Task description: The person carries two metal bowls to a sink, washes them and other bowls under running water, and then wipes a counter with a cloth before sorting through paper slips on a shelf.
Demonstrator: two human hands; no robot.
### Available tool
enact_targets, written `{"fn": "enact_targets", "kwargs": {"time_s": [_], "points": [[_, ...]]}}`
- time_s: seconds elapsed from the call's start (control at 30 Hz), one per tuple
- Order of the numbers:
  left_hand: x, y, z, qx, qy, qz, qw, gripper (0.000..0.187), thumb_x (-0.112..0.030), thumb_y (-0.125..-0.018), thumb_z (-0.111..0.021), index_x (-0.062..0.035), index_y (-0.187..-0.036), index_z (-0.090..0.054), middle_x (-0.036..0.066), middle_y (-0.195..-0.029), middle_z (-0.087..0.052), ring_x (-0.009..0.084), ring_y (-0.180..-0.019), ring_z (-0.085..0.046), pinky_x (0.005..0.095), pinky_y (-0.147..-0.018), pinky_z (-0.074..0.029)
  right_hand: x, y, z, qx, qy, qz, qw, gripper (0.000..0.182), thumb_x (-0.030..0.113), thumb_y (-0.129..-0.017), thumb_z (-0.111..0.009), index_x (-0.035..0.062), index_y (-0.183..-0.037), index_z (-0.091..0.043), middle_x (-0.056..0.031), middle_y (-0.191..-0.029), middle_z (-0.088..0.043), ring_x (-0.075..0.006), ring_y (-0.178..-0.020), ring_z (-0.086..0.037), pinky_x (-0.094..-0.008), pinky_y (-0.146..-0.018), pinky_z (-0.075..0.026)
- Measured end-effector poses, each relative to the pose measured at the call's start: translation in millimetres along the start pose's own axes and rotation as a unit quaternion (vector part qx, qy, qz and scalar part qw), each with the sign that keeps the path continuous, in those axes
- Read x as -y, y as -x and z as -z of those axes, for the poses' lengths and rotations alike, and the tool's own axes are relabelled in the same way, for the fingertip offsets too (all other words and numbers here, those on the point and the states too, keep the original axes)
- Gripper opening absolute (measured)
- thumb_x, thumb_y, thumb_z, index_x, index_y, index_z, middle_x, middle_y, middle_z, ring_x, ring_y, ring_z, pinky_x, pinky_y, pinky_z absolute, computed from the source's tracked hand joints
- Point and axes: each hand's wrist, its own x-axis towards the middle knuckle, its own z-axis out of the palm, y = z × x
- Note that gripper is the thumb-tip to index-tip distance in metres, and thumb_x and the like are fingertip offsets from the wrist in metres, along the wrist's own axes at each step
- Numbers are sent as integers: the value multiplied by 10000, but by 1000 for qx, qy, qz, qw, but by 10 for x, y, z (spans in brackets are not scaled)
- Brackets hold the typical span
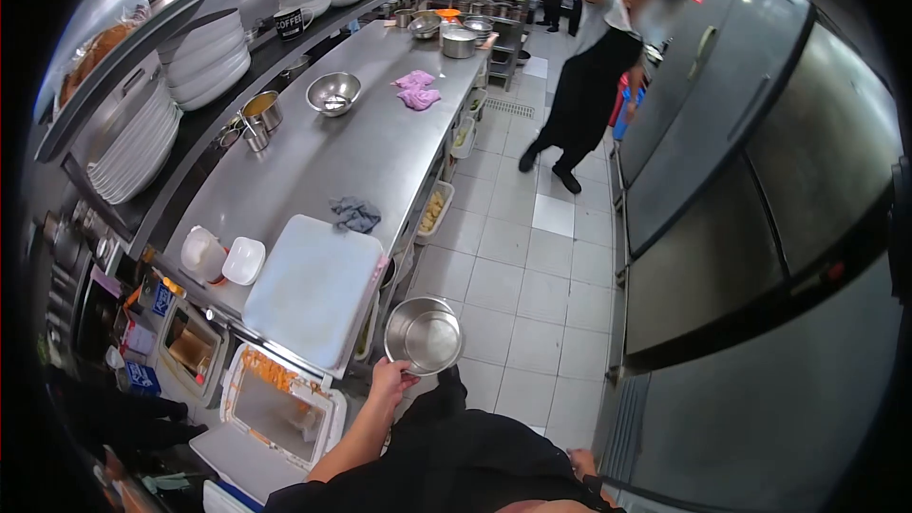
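Note:
My left hand is closed on the rim of a round stainless steel pot, held over the floor beside the worktop corner. Its inside is bare shiny metal. Low at my right side, my right hand hangs near the fridge front; it is small and partly hidden, so its fingers cannot be made out. Left of the pot, a white cutting board lies on the steel worktop, with a grey cloth at its far edge. A white square dish stands beside the board.
A co-worker in a black apron stands ahead in the tiled aisle, one arm raised. Steel fridges line the right. An open white bin with orange scraps stands below the worktop. Stacked plates fill the left shelf.

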Motion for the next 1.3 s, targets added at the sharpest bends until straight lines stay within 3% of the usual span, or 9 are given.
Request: {"fn": "enact_targets", "kwargs": {"time_s": [0.2, 0.33, 0.47, 0.73, 0.83, 1.07, 1.13, 1.2, 1.3], "points": [[-868, -864, -713, 13, 14, -20, 1000, 257, -23, -885, -611, -52, -1130, -538, 122, -935, -659, 276, -731, -683, 449, -665, -611, 788, -761, -48, 18, 295, 142, 945, 467, 296, -900, -717, 8, -1265, -673, -181, -923, -750, -261, -680, -720, -387, -712, -579], [-1539, -1416, -1130, 8, 24, -40, 999, 294, -33, -877, -620, -57, -1159, -542, 115, -924, -661, 265, -713, -669, 448, -669, -609, 2413, 27, 255, -45, 55, 51, 996, 315, 267, -921, -699, 41, -1137, -663, -107, -787, -693, -255, -652, -713, -448, -600, -549], [-2140, -2073, -1361, -8, 56, -78, 995, 286, -16, -859, -612, -35, -1130, -523, 142, -959, -655, 273, -743, -670, 444, -656, -603, 2850, -666, 260, -3, -63, 39, 997, 250, 254, -937, -680, 60, -1089, -636, -77, -751, -656, -246, -628, -704, -428, -536, -521], [-3329, -3173, -1503, -99, 194, -160, 963, 178, -24, -880, -639, -21, -1017, -525, 110, -807, -606, 242, -635, -619, 437, -617, -603, 4231, -1211, 189, 47, 249, 117, 960, 296, 316, -947, -702, 49, -1073, -685, -109, -810, -697, -250, -643, -705, -432, -547, -558], [-3619, -3725, -1405, -132, 216, -168, 953, 143, -22, -901, -633, -12, -1018, -552, 113, -771, -595, 229, -627, -611, 441, -663, -621, 4412, -2150, 244, 114, 243, 252, 930, 265, 314, -950, -693, 63, -1035, -707, -115, -815, -703, -238, -636, -699, -443, -546, -566], [-3988, -4214, -1803, -237, 304, -186, 904, 159, -117, -951, -659, -38, -1052, -566, 105, -964, -601, 213, -741, -636, 410, -673, -612, 6052, -3128, 307, 128, 205, 244, 939, 237, 296, -962, -671, 75, -1035, -716, -118, -808, -703, -258, -639, -714, -456, -549, -566], [-3970, -4120, -2135, -328, 304, -198, 872, 200, -140, -949, -660, -59, -1105, -565, 100, -986, -596, 200, -722, -621, 377, -625, -588, 6357, -3674, 273, 137, 274, 320, 896, 238, 291, -968, -662, 78, -1057, -720, -115, -790, -699, -267, -634, -717, -454, -543, -564], [-3824, -4103, -2525, -331, 261, -192, 886, 224, -138, -946, -652, -68, -1136, -557, 96, -1005, -593, 194, -707, -610, 365, -598, -572, 6904, -3816, 254, 145, 287, 307, 896, 267, 310, -964, -661, 78, -1079, -723, -110, -778, -705, -252, -628, -714, -420, -532, -559], [-3520, -4271, -3032, -308, 170, -180, 919, 268, -118, -937, -636, -78, -1184, -540, 86, -1037, -584, 184, -685, -591, 341, -550, -541, 7629, -4063, 176, 148, 214, 114, 959, 310, 345, -945, -672, 66, -1072, -718, -97, -773, -711, -229, -630, -715, -394, -522, -548]]}}
